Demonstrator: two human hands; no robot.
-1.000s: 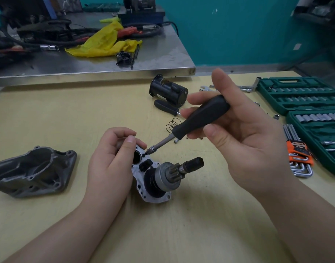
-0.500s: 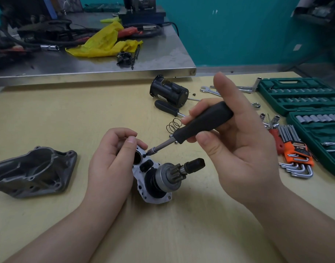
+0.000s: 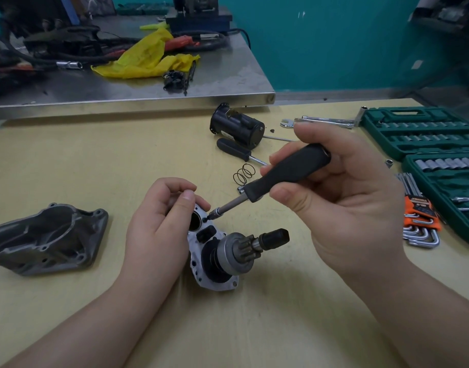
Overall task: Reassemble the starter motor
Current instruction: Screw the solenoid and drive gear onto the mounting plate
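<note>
The starter motor assembly [image 3: 217, 256] lies on the yellow table [image 3: 68, 160]. Left of it rests a grey housing [image 3: 46, 239]. Its plate is gripped by the left hand [image 3: 161, 224], fingers curled. A screwdriver [image 3: 281, 176], tip on the plate, is pinched by the right hand [image 3: 347, 203].

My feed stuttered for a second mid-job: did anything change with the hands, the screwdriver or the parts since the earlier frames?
Hardly anything. The right hand shifted slightly on the screwdriver, whose handle end now shows more; its tip stays at the screw on the plate. The left hand keeps holding the plate's top edge. The housing, spring and motor body lie as before.
</note>
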